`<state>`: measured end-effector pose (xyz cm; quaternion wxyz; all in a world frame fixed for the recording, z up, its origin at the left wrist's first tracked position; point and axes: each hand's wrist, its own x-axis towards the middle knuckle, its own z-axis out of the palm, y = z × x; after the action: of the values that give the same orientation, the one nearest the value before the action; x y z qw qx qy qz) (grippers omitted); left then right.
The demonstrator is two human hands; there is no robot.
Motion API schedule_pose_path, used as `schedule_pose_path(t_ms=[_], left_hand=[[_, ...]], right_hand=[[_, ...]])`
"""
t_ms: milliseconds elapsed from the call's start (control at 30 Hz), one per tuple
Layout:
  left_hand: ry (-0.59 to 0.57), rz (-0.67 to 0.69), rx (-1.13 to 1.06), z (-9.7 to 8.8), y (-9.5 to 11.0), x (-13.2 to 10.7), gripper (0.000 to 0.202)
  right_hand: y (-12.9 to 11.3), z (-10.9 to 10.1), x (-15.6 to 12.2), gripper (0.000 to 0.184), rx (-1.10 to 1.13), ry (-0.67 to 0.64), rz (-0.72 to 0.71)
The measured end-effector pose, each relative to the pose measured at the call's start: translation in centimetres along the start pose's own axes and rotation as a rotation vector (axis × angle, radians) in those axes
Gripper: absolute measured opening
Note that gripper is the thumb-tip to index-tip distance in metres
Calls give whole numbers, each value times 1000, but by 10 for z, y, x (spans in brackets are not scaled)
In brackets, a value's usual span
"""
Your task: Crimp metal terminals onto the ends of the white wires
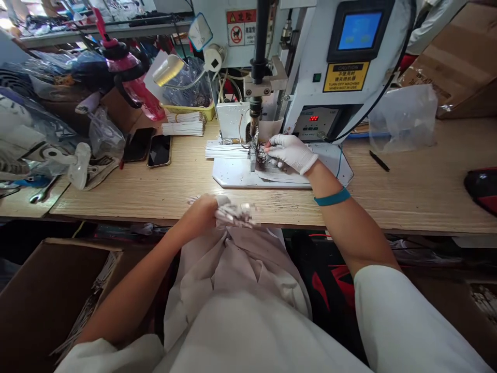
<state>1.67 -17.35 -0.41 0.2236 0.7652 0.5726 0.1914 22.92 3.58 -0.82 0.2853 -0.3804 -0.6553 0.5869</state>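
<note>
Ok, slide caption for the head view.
Gloved right hand rests on small parts at the machine; left hand grips a white bundle.

Single view: head cam, worn, faces fwd + down across the lap. Left hand (200, 212) sits close, just under centre; right hand (291, 153) farther out, at the machine (310, 62) on the bench (407, 191).

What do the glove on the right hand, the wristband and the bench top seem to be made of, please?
Glove on the right hand: matte white, probably thin fabric. Wristband: smooth teal band, likely silicone. Bench top: pale streaked wood grain, perhaps laminate board.
</note>
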Motion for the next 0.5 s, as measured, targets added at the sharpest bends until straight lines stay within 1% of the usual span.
schedule_pose_path(t_ms=[33, 67, 100, 133, 167, 200, 233, 267, 300, 400, 433, 467, 500], left_hand=[[85, -49, -141, -8, -2, 1, 10], [207, -88, -274, -16, -5, 3, 10], [338, -114, -396, -23, -9, 5, 13], [444, -121, -510, -28, -15, 7, 18], [506, -120, -624, -31, -20, 9, 24], [528, -121, -720, -31, -26, 12, 33], [524, -123, -787, -29, -31, 15, 42], [521, -132, -818, -25, -35, 18, 48], [527, -141, -816, -20, -38, 20, 47], [602, -145, -742, -9, -44, 19, 26], [618, -143, -721, -10, -47, 13, 23], [629, -151, -697, -14, -54, 3, 23], [657, -171, -665, -23, -63, -12, 24]], right_hand=[[-2, 1, -1, 18, -4, 7, 2], [-4, 2, -2, 18, -11, 11, 9], [-6, 2, -3, 17, -23, 13, 22], [-7, 2, -4, 16, -42, 15, 44], [-8, 2, -4, 15, -65, 6, 72], [-8, 2, -5, 14, -85, -3, 97], [-8, 2, -5, 14, -101, -13, 114], [-8, 2, -5, 13, -111, -29, 115], [-8, 2, -6, 13, -124, -43, 102], [-11, 4, -11, 13, -233, -82, 8], [-12, 5, -13, 13, -284, -71, -8], [-14, 6, -15, 15, -359, -28, -9], [-15, 8, -16, 18, -420, 8, 2]])
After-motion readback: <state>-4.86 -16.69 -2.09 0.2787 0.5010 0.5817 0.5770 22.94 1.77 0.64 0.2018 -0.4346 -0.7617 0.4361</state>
